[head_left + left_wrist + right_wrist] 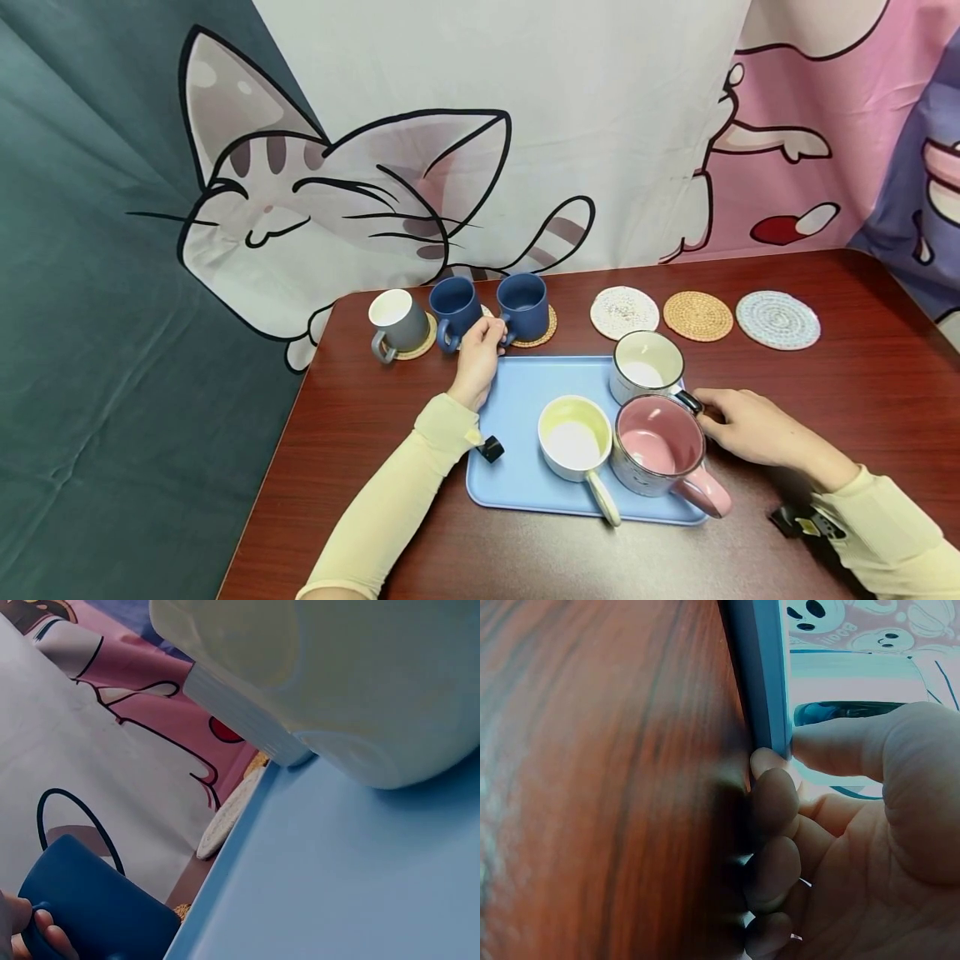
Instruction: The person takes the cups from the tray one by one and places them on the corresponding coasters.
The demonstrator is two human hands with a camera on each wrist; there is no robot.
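My left hand (pixel 489 335) reaches past the blue tray (pixel 525 392) and curls its fingers (pixel 46 935) round the handle of the right navy mug (pixel 522 304), which stands on a woven coaster. My right hand (pixel 712 412) pinches the tray's right edge (pixel 761 675), thumb on top and fingers (pixel 774 796) underneath, beside the black handle of a white mug (pixel 647 367). Also on the tray stand a cream mug (pixel 576 437) and a pink mug (pixel 660 446).
A second navy mug (pixel 453 307) and a grey mug (pixel 397 321) stand on coasters at the back left of the dark wooden table (pixel 862 383). Three bare coasters lie at the back right: white (pixel 624 312), tan (pixel 698 316), pale blue (pixel 777 319). A cartoon cloth hangs behind.
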